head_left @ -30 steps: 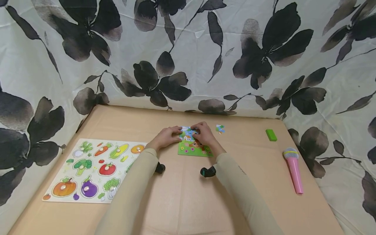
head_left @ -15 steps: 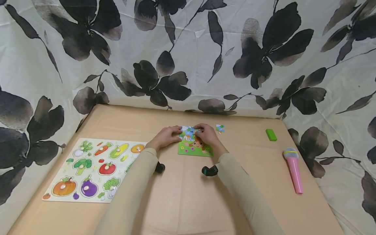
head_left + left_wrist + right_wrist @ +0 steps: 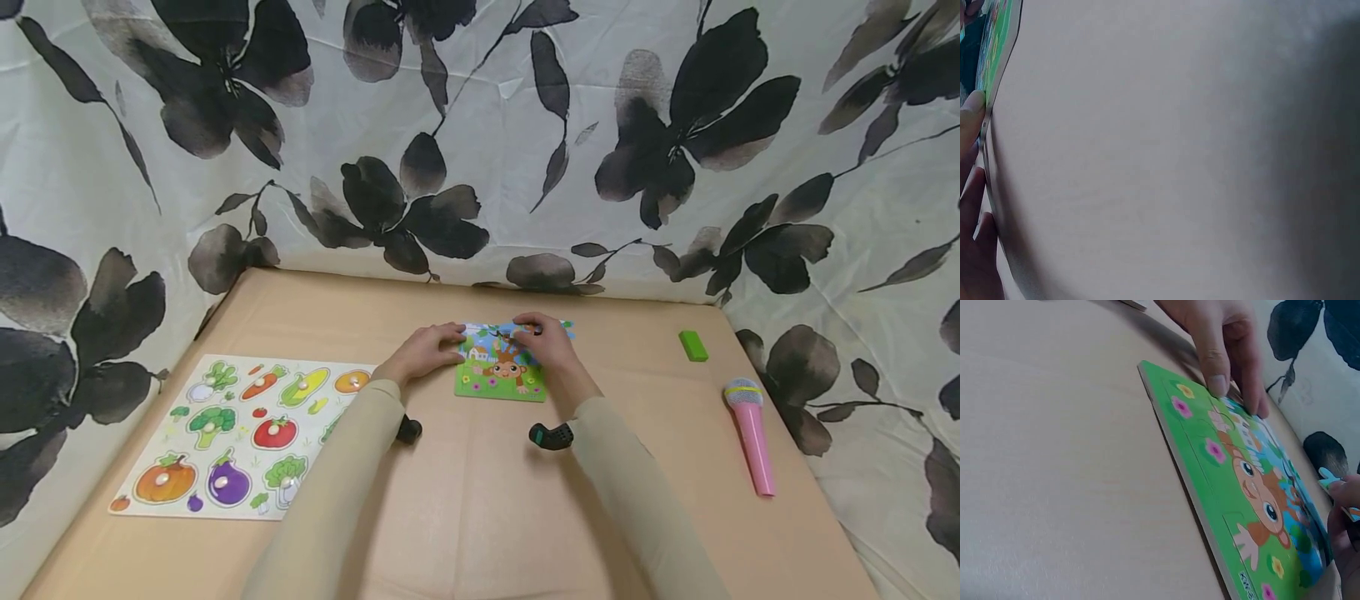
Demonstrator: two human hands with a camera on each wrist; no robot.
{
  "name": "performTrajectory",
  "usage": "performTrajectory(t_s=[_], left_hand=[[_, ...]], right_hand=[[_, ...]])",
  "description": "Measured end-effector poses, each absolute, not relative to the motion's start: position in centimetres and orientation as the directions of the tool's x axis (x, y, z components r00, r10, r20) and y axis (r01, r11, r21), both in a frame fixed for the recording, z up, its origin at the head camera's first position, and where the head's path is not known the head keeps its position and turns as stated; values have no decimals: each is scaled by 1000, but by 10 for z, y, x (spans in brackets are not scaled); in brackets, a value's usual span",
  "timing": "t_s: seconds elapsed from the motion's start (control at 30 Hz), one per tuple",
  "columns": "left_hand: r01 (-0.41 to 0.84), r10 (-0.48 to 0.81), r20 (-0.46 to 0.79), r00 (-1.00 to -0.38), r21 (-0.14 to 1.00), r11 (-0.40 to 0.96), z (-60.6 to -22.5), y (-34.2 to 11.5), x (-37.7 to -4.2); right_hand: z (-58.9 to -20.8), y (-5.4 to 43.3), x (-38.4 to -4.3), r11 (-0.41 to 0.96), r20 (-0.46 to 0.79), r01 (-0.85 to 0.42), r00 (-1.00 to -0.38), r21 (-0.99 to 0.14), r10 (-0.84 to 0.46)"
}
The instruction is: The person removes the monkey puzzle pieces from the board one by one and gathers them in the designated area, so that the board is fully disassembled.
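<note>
A small jigsaw puzzle (image 3: pixel 487 383) with a cartoon monkey on green grass lies at the table's middle back. My left hand (image 3: pixel 426 352) rests at its left edge, thumb and fingertips spread apart along the side. In the left wrist view the thumb (image 3: pixel 974 103) touches the border. Over the upper right part, my right hand (image 3: pixel 553 357) pinches a puzzle piece (image 3: pixel 1329 479) between thumb and finger, blue on top with some orange; the fingers hide much of it. Another puzzle piece (image 3: pixel 569 326) shows partly past the right hand.
On the left lies a white vegetable peg board (image 3: pixel 247 467), partly covered by the left sleeve. A green block (image 3: pixel 693 345) and a pink toy microphone (image 3: pixel 750 442) lie to the right. Floral fabric (image 3: pixel 510 167) hangs behind the table.
My right hand has shifted right across the puzzle, uncovering the monkey and partly covering the loose piece beyond. The left hand has stayed at the puzzle's left edge.
</note>
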State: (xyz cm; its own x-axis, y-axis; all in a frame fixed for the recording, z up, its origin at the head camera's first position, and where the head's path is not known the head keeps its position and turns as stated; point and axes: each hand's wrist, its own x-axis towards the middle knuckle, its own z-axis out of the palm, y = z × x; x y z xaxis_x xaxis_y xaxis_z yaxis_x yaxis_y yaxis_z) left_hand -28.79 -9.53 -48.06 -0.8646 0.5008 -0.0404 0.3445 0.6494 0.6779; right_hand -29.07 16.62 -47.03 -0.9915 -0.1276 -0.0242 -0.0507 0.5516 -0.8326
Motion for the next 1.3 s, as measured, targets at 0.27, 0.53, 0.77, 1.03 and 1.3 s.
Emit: performTrajectory(t_s=[0.27,0.53,0.77,1.03,1.3], left_hand=[[337,494,-48,-868,674,657,-481,-95,-287],[329,495,-55,-867,683,652,-482,-95,-288],[331,494,-55,-868,678,656,-482,-96,-288],[339,496,-42,-867,680,650,-481,-96,-287],[350,499,-34,-866,670,654,-482,-96,-288]], right_hand=[[-471,187,-285,506,-58,45,-998,-862,-11],[-468,214,-284,408,-48,91,-992,-908,116],[-474,240,-286,375,-57,150,-967,-915,249],[-479,261,-289,471,-34,169,-959,-866,281],[-481,273,-289,558,-27,168,-967,-813,252]])
